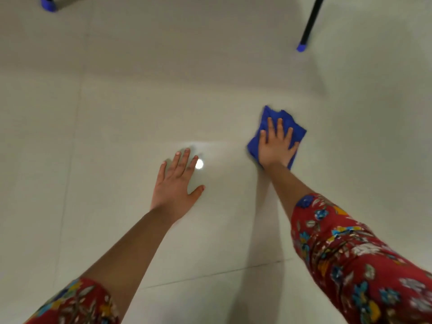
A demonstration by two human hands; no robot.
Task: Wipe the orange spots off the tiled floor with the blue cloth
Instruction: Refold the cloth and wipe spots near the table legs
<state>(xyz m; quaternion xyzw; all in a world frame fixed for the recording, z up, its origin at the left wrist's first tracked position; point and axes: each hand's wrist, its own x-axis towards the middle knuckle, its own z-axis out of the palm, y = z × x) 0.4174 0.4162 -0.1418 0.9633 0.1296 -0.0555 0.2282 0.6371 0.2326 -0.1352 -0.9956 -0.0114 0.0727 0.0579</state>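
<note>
- Right grip (277, 148), fingers straight, presses flat on the blue cloth (298, 133), clasping nothing.
- Left grip (174, 188), released, rests flat on the tiled floor (117, 108), left of the blue cloth.
- No orange spots visible.

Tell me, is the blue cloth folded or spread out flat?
Folded. The cloth is a small thick pad under the right hand, with layered edges showing at its far end.

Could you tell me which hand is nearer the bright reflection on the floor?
Left: the left hand lies right beside the reflection; the right hand presses the blue cloth farther right.
</note>
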